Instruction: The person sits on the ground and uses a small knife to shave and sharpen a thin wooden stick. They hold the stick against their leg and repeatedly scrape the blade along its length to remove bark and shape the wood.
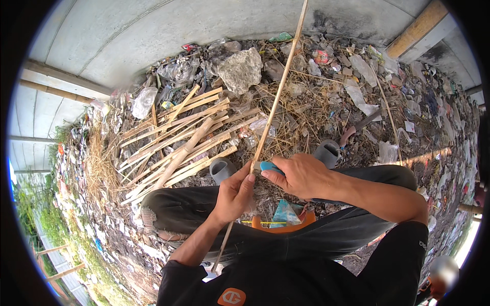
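Note:
A long, thin bamboo strip (279, 92) rises from beside my lap past the far wall's base, slanting to the right. My left hand (236, 196) is closed around its lower part, thumb and fingers pinching it. In my right hand (302, 176) is a teal-handled knife (269, 168), gripped with the thumb along its near side. Its short blade end meets the strip just beyond my left fingertips; how deep the edge sits cannot be made out. Left of the strip, a pile of split bamboo strips (186, 148) lies on the ground in front of my left knee.
Litter and dry straw cover the ground. A large pale rock (241, 70) lies before the concrete wall (153, 30). A dark-bladed tool with a brown handle (349, 135) lies ahead right. Something orange, like a low stool (288, 228), shows between my legs. A blurred figure (440, 285) is at lower right.

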Motion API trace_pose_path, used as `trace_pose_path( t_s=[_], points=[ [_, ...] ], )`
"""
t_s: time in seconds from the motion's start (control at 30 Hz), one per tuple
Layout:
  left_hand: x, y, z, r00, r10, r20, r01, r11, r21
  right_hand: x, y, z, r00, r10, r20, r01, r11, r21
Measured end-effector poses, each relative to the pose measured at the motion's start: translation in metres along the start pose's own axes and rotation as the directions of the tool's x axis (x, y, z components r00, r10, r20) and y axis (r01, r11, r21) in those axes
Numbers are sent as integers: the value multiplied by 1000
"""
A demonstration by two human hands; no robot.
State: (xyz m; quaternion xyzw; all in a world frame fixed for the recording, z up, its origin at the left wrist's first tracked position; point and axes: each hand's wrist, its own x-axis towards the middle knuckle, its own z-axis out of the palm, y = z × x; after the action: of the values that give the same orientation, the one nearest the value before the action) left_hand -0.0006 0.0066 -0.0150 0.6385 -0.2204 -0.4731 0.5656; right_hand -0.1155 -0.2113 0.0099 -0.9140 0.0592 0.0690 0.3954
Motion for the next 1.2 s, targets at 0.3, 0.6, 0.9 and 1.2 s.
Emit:
trace_pose_path(
  t_s=[0.3, 0.6, 0.9, 1.2],
  points=[
    [-2, 4, -1, 1000, 29, 11, -29, 1000, 5, -2, -1, 6, 989, -93, -113, 90, 995, -30],
    [3, 0, 5, 996, 28, -80, -28, 1000, 3, 9, 6, 12, 999, -6, -41, 4, 999, -52],
    [16, 7, 1, 998, 8, -69, -13, 997, -73, 27, 32, 1, 968, -174, -179, 136, 969, -207],
    [-5, 1, 2, 996, 9, 84, -5, 999, -50, 43, 127, -117, 846, 142, -514, -282, 937, -206]
  ],
)
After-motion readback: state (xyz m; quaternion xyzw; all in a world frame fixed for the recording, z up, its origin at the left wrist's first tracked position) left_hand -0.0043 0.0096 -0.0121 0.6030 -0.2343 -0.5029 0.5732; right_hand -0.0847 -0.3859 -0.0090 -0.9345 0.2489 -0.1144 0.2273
